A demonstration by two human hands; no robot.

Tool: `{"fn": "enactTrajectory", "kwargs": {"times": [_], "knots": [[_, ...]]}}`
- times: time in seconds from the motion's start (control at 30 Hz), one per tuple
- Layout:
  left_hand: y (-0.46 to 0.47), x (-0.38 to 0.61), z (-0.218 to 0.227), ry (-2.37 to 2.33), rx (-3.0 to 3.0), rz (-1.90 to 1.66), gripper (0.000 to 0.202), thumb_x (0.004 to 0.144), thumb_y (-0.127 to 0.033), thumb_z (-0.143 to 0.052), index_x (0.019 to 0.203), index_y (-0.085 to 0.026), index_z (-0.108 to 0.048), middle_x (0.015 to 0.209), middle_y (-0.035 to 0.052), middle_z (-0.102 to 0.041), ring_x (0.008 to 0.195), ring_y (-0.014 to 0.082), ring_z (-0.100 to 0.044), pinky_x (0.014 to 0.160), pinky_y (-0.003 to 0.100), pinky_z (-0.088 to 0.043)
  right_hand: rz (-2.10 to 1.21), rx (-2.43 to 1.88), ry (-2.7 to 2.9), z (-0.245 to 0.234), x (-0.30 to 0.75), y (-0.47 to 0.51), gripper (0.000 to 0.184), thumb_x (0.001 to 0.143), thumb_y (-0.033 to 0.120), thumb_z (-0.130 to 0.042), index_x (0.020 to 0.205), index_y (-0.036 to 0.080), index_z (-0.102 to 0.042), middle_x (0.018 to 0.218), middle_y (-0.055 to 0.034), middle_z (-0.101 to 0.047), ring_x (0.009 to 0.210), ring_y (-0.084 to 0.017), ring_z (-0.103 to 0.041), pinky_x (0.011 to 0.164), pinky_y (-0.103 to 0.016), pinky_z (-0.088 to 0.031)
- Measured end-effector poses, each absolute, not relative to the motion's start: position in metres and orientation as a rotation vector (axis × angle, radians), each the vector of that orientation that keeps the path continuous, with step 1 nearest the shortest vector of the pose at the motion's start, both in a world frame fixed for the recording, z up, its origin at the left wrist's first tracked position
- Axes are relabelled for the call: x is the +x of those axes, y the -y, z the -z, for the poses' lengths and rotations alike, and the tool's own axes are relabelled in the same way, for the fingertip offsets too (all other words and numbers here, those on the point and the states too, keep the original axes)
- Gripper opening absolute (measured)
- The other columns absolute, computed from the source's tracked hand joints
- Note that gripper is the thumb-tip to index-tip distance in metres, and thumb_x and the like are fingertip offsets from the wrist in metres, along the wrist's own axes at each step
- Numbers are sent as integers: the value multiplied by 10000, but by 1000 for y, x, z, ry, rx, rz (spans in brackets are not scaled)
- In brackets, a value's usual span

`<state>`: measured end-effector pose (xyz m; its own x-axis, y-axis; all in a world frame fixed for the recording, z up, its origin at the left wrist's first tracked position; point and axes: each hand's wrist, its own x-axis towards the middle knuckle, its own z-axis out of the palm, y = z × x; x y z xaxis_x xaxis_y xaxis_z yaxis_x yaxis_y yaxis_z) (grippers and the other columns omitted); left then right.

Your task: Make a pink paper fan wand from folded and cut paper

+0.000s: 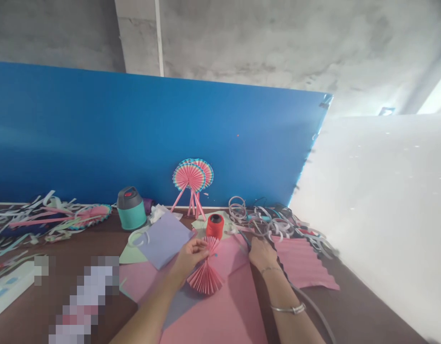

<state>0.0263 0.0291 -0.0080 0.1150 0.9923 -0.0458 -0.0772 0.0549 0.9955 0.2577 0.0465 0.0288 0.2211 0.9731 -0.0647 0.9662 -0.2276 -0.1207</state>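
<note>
Free room right of pleated fan [206,279], red spool [213,229] an obstacle behind

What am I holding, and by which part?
Your left hand holds a pink fan near its pinched middle; I can't tell if your right hand holds anything.

- A teal container [132,217] with a dark grey handled lid [128,198], upright on the brown bench [94,246]
- A purple object [147,205] just beside it, partly hidden
- A white object [12,291] with blue patches at the left edge
- A blue panel [98,134] behind the bench
- Grey concrete [242,43] above, with a pale pipe [158,38]
- A white surface [385,181] at right
</note>
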Motion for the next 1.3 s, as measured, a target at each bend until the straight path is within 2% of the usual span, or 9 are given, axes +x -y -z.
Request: {"fn": "enactTrajectory", "kwargs": {"times": [0.17, 0.37, 0.47, 0.57, 0.7, 0.9, 1.0, 1.13, 1.3], "knots": [[-32, 22, 7, -1125, 1245, -1050, 212, 633, -201, -582, 842, -163, -590, 746, 24, -658, 634, 137, -590, 573, 252, -411, -196, -2407, 1905, -37, 262, -42, 327, 823, 54, -441, 1096, 73, -620, 1110, -225, -645, 1069, -305, -621, 824, -363, -465], [-28, 12, 2, -1252, 1794, -854, 357, 610, -92, -524, 915, -172, -691, 921, 48, -668, 797, 174, -583, 734, 291, -447, -90, -2226, 1810, -39, 269, -47, 327, 853, 179, -473, 1143, 91, -595, 1090, -226, -626, 1028, -310, -606, 801, -363, -445], [-25, 8, 2, -1229, 1963, -728, 425, 642, -84, -515, 1005, -198, -705, 993, 51, -659, 836, 181, -589, 757, 290, -449, -78, -1964, 1708, -36, 272, -58, 350, 788, 184, -541, 1122, 117, -621, 1084, -189, -631, 984, -276, -603, 812, -338, -435], [-23, 7, -2, -1210, 1973, -704, 440, 684, -79, -493, 1050, -203, -703, 1028, 61, -669, 890, 190, -604, 801, 291, -454, -350, -1658, 1616, -34, 272, -66, 417, 706, 188, -559, 1112, 146, -646, 1015, -109, -659, 897, -232, -618, 781, -312, -456], [-21, 10, -7, -1202, 1929, -652, 284, 745, -188, -544, 973, -201, -713, 1020, 58, -681, 929, 202, -615, 833, 299, -455, -862, -1373, 1540, -32, 269, -68, 440, 651, 292, -609, 1061, 150, -687, 773, -21, -664, 679, -177, -594, 617, -272, -457], [-25, 12, 1, -1297, 1846, -738, 184, 776, -248, -503, 790, -184, -675, 827, 37, -684, 798, 195, -609, 727, 298, -459, -1327, -1280, 1718, -33, 270, -58, 466, 603, 291, -695, 1043, 140, -702, 707, 1, -647, 616, -119, -547, 550, -217, -397], [-27, 11, 1, -1226, 1769, -748, 256, 767, -185, -454, 876, -163, -685, 857, 58, -701, 788, 192, -626, 721, 295, -473, -1430, -1270, 1794, -34, 273, -56, 460, 628, 263, -683, 1073, 143, -692, 666, 13, -627, 581, -99, -526, 531, -204, -372], [-23, 11, -5, -1192, 1822, -725, 358, 741, -142, -481, 1015, -185, -707, 1045, 73, -716, 941, 213, -642, 828, 305, -466, -1446, -1286, 1801, -30, 274, -58, 464, 632, 248, -674, 1083, 141, -684, 630, 26, -601, 551, -91, -508, 531, -207, -371], [-21, 10, -4, -1188, 1902, -700, 273, 745, -155, -499, 885, -214, -726, 971, 44, -726, 929, 211, -636, 826, 299, -455, -1473, -1315, 1845, -28, 274, -58, 459, 629, 254, -661, 1072, 138, -682, 624, 31, -596, 526, -86, -483, 509, -201, -344]]}}
